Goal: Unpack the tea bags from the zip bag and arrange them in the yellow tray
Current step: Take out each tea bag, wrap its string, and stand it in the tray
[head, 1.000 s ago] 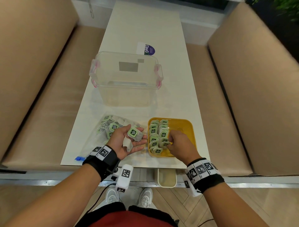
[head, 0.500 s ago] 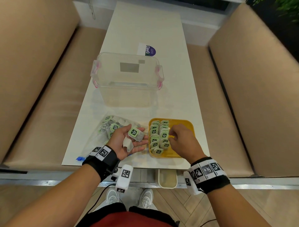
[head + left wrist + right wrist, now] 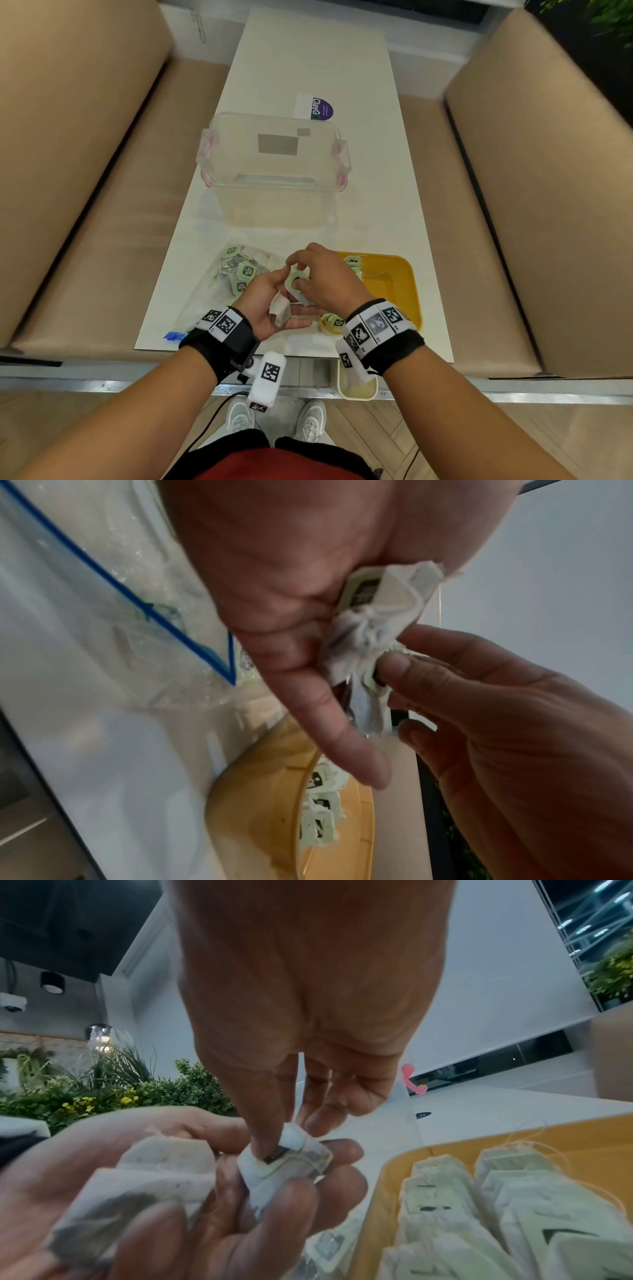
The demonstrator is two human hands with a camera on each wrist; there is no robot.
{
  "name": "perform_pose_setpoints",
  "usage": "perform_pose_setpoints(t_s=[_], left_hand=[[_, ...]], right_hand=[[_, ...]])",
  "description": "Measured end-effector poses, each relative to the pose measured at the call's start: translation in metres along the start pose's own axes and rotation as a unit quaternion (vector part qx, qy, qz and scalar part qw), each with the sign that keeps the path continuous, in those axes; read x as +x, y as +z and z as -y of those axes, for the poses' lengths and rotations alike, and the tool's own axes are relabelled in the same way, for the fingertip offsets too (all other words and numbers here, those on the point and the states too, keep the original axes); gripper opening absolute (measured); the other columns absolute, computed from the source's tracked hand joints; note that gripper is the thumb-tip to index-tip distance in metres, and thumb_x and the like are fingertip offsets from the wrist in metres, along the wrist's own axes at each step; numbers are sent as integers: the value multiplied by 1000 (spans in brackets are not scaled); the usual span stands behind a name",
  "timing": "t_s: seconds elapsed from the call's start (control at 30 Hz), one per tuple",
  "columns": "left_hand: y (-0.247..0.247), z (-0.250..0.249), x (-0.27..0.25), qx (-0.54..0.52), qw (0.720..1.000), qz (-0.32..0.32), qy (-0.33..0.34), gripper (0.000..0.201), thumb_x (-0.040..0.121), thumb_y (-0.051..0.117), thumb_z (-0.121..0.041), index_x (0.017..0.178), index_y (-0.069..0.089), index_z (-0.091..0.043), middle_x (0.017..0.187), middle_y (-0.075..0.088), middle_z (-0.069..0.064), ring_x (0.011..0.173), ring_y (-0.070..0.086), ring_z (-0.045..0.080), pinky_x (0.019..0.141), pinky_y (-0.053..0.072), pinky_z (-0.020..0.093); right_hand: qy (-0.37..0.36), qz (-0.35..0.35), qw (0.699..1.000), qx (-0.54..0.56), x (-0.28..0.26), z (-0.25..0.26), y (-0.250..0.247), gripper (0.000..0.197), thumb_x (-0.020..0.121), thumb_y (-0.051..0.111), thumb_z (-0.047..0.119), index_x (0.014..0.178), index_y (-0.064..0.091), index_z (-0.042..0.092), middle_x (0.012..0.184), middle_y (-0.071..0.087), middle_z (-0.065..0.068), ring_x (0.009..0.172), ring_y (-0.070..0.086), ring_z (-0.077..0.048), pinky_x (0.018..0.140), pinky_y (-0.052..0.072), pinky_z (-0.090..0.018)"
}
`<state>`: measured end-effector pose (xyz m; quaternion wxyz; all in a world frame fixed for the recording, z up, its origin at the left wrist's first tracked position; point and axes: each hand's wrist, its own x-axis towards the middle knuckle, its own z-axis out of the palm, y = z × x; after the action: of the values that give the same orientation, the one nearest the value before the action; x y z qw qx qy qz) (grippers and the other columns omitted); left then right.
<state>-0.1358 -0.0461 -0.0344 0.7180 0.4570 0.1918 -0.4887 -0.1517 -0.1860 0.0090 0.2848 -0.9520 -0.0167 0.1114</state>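
Note:
My left hand (image 3: 274,301) is cupped palm up over the table's front edge and holds a few tea bags (image 3: 281,310), white pouches with green tags. My right hand (image 3: 318,277) has reached over it, and thumb and fingers pinch one green-tagged tea bag (image 3: 287,1153) lying on the left fingers (image 3: 240,1218). The yellow tray (image 3: 407,284) stands just right of the hands, with rows of tea bags (image 3: 479,1191) along its left side. The clear zip bag (image 3: 212,294) with a blue seal (image 3: 137,599) lies flat to the left and contains several tea bags (image 3: 246,271).
A clear plastic box (image 3: 274,192) with pink latches stands behind the hands in mid-table. A sticker card (image 3: 317,107) lies beyond it. Beige benches (image 3: 85,205) flank the narrow white table. A small cream bin (image 3: 358,389) hangs below the front edge.
My right hand has left the tray, moved left to my left hand and pinched a tea bag there. The left hand has stayed put with its tea bags.

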Motion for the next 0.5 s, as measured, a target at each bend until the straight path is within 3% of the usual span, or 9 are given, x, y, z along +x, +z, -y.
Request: perform_pose_setpoints(t_s=[0.13, 0.23, 0.3, 0.37, 0.5], left_hand=[[2, -1, 0, 5, 1000, 7, 6, 55, 104, 38, -51, 100, 70, -7, 86, 74, 14, 86, 75, 38, 59, 60, 37], [2, -2, -1, 17, 1000, 13, 6, 64, 104, 35, -51, 79, 77, -10, 80, 75, 12, 91, 74, 35, 60, 59, 34], [0, -5, -1, 20, 1000, 13, -1, 61, 104, 33, -52, 96, 77, -11, 98, 76, 17, 96, 73, 35, 59, 57, 31], [-6, -6, 2, 10, 1000, -2, -3, 58, 104, 34, -52, 115, 71, -9, 109, 74, 21, 90, 73, 34, 54, 56, 28], [-14, -6, 6, 5, 1000, -15, 7, 59, 105, 34, -49, 115, 73, -6, 101, 73, 20, 70, 70, 26, 45, 49, 24]], right_hand=[[15, 8, 1000, 14, 0, 2, -2, 41, 85, 64, 9, 125, 60, 20, 108, 61, -2, 95, 56, -18, 81, 47, -33], [6, -3, 1000, 13, -3, 1, -7, 27, 84, 61, 7, 109, 67, 17, 94, 57, 0, 85, 52, -15, 76, 47, -32], [10, -27, 999, 27, -8, -2, -16, 16, 82, 61, 8, 93, 69, 16, 87, 58, 3, 80, 54, -14, 73, 48, -31], [25, -48, 998, 39, -13, -7, -28, 9, 79, 65, 11, 83, 68, 18, 84, 61, 7, 75, 57, -10, 70, 50, -27], [77, -68, 988, 112, -26, -27, -56, 8, 77, 72, 12, 76, 67, 19, 75, 68, 7, 68, 65, -9, 61, 51, -21]])
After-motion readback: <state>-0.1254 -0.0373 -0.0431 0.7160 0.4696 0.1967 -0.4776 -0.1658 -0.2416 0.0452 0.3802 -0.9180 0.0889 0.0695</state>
